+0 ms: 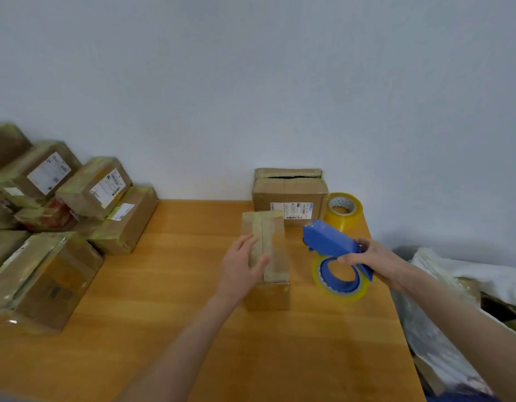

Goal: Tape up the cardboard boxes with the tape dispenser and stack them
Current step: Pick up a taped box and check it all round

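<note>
- Cardboard, small and narrow, the box (273, 248) stands on the right half of the bench (164, 314), about midway between the far and near edges. A tape strip runs along its top seam.
- The left hand (241, 262) lies flat on the left part of the box top, fingers straight and close together. It presses down and does not grip.
- The right hand (375, 258) curls round the handle of the blue dispenser (329, 237), just right of the box near the right edge. I cannot tell whether its roll touches the bench.
- The box looks light. Its corners and edges should be stiff, while the top flaps may give under a hard press.
- The taped top looks glossy and probably slick, so the bare long sides, low down, are the better hold for lifting.
- The dispenser is rigid plastic, and its nose likely carries a cutter, so the handle is the safe place to hold.
- An open box (288, 195) sits at the far edge against the wall, flaps ajar. It may sag if taken by the top.
- A spare roll (345, 210) stands just beside it at the far right corner.
- A pile (97, 187) of taped boxes fills the far left corner. Their shiny wrap could let a stacked box slide.
</note>
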